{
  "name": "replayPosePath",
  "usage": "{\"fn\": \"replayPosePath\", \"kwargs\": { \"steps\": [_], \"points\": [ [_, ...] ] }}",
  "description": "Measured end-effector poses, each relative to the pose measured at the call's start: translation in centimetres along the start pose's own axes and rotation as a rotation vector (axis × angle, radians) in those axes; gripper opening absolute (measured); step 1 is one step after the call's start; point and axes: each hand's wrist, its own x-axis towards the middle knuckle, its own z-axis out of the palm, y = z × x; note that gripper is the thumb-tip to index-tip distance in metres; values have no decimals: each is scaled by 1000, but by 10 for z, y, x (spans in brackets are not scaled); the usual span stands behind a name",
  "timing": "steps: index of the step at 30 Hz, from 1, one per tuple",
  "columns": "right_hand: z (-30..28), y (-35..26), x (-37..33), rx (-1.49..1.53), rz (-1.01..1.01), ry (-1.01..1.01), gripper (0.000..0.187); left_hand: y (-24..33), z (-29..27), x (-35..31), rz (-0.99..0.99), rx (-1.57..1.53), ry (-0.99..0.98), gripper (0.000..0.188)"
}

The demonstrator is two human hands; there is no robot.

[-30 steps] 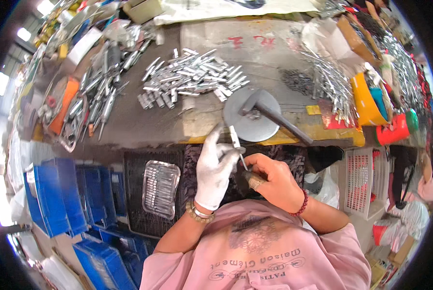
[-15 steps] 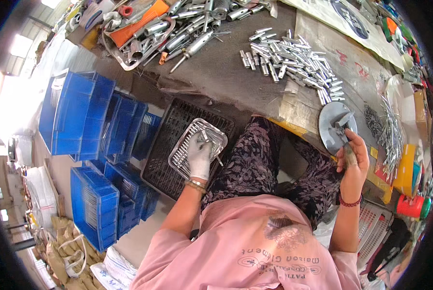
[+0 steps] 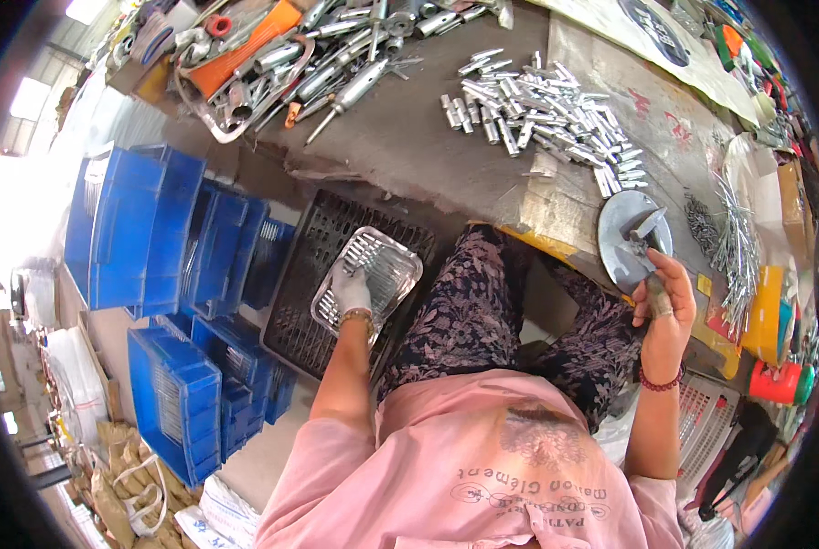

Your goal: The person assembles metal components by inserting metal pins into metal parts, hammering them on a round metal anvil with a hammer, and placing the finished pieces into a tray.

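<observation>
A round grey metal disc (image 3: 621, 240) with a raised fin-like piece stands by the bench's front edge. The bent fingers of my right hand (image 3: 663, 293) close in at its near rim; what they pinch is too small to make out. A greenish-grey cover shows on one of its digits. To the left, my left hand (image 3: 352, 291), in a white glove, reaches into a shiny metal tray (image 3: 393, 274). Thin metal rods or ridges show in rows there. The gloved fingers look curled, but their tips and anything under them are hidden.
A black slatted crate (image 3: 286, 316) lies under the tray. Blue plastic bins (image 3: 176, 393) are stacked at the left. On the bench (image 3: 409, 128) are a heap of short metal tubes (image 3: 537, 114), mixed tools (image 3: 336, 73) and a bundle of thin rods (image 3: 737, 247).
My left hand has shifted leftward over the tray, and the loose metal pieces seen by it earlier no longer show. My right hand stays at the disc.
</observation>
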Motion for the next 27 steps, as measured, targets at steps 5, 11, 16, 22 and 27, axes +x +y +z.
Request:
{"fn": "replayPosePath", "kwargs": {
  "steps": [5,11,16,22,27],
  "points": [
    [6,-4,1,45,28,-91,36,33,-46,14,-69,-196,127,44],
    [3,-5,-6,110,41,-90,35,264,-93,1,473,-268,169,27],
    [-5,-7,-7,170,41,-157,33,381,-69,6,908,135,-212,65],
    [-36,-21,-31,91,7,-175,40,404,-39,43,909,298,-536,82],
    [-49,-22,-38,-22,-97,-126,41,376,-38,47,829,50,-482,86]
  ]
}}
